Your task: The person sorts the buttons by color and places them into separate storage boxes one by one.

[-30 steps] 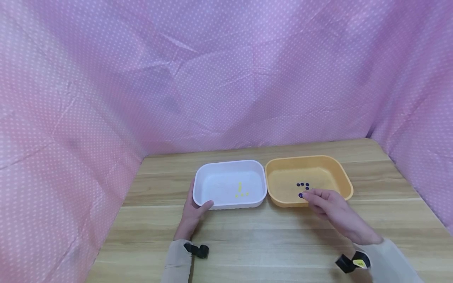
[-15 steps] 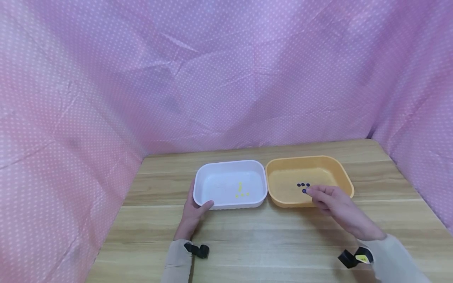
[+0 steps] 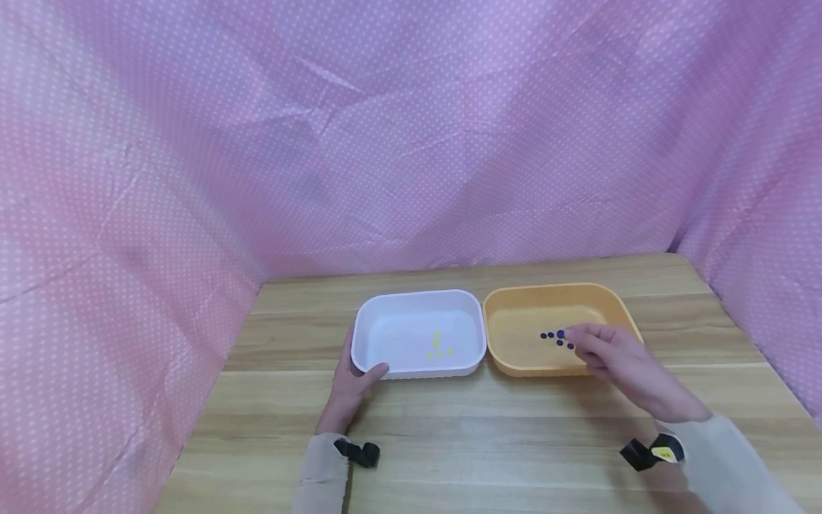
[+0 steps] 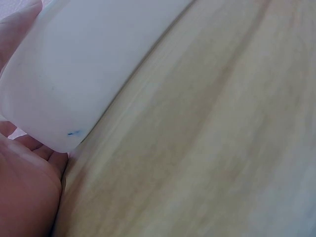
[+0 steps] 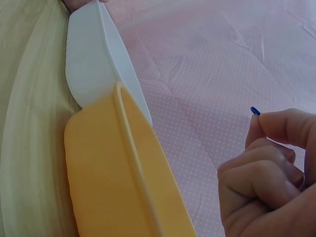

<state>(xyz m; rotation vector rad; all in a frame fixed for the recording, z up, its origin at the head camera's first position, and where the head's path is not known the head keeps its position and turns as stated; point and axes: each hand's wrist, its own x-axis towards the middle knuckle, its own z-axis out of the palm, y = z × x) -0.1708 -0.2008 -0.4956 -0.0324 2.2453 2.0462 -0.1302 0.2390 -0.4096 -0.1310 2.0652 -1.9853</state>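
My right hand (image 3: 615, 364) is over the orange plastic tray (image 3: 514, 310), pinching a small round blue button (image 3: 561, 334) between thumb and forefinger. The right wrist view shows this button (image 5: 255, 111) edge-on at the fingertips, above the tray's rim. Beneath it, several dark blue buttons (image 3: 550, 335) lie on the tray's floor. At the left end of the white plastic tray (image 3: 398, 328), my left hand (image 3: 349, 382) grips the corner, thumb over the front rim. Inside the white tray are several tiny yellow pieces (image 3: 437, 339), too small to identify.
Both trays stand side by side on a wood-grain table (image 3: 449, 435), their ends meeting. Pink dotted cloth (image 3: 411, 143) hangs behind and at both sides. A black camera (image 3: 638, 453) is strapped to the right wrist, another camera (image 3: 366, 455) to the left.
My right hand has moved right and farther back over the orange tray, carrying the blue button. Dark buttons it covered now show. The left hand has stayed on the white tray.
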